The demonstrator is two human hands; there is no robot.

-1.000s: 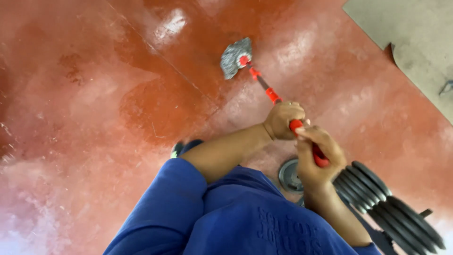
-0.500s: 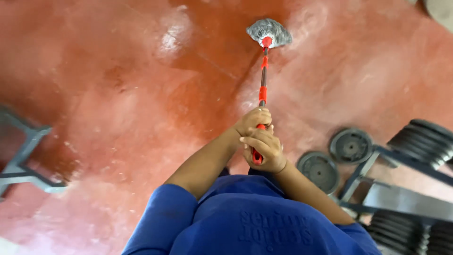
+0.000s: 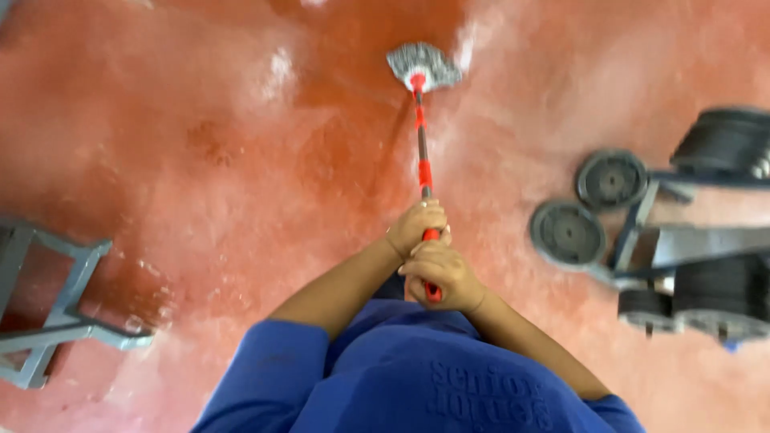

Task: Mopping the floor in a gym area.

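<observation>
I hold a mop with a red and black handle (image 3: 422,152) in both hands. My left hand (image 3: 415,224) grips the shaft higher up, and my right hand (image 3: 439,276) is wrapped around the red end just below it. The grey stringy mop head (image 3: 423,64) rests on the wet red floor (image 3: 241,160) straight ahead of me. My blue sleeves and shirt fill the bottom of the view.
Two round grey weight plates (image 3: 589,208) lie on the floor at the right beside a metal rack (image 3: 690,248) loaded with black plates. A grey metal frame (image 3: 48,313) stands at the lower left. The floor shows pale damp streaks.
The view swung left, so the rack and plates slid to the right edge and the grey frame appeared at left. The mop swept from pointing up-left to straight ahead.
</observation>
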